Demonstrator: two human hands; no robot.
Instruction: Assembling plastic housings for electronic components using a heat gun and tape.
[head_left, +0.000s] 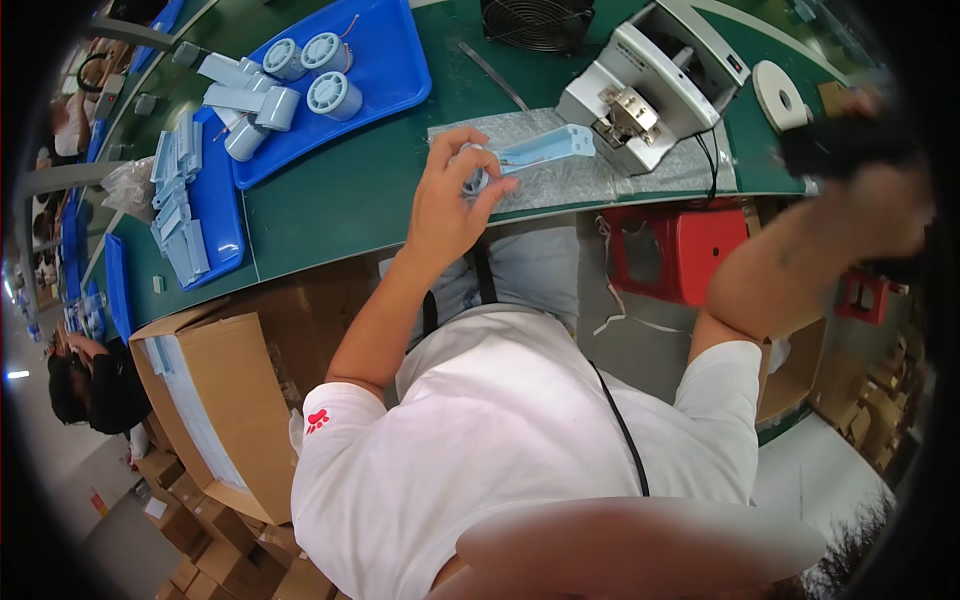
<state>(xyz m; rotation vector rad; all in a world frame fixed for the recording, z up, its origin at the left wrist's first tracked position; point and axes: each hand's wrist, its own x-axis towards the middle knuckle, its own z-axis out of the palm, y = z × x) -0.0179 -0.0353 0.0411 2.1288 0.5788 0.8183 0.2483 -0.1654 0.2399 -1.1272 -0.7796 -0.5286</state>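
My left hand (452,205) is closed around the round end of a light blue plastic housing (548,148), held over the front edge of the green bench. The housing's long open trough points right, and a thin reddish wire seems to lie inside it. Far to the right, my right hand (885,205) is raised and smeared by motion. A black object (838,148) shows beside it; its kind and whether the fingers grip it cannot be made out. A grey-white bench machine (650,85) with a metal head stands just beyond the housing.
Blue trays (395,85) at the left carry several light blue round-headed parts (333,95) and flat strips (178,200). A black fan (537,22) and a white roll (780,95) sit farther back. Below are a red stool (690,255) and an opened carton (225,400).
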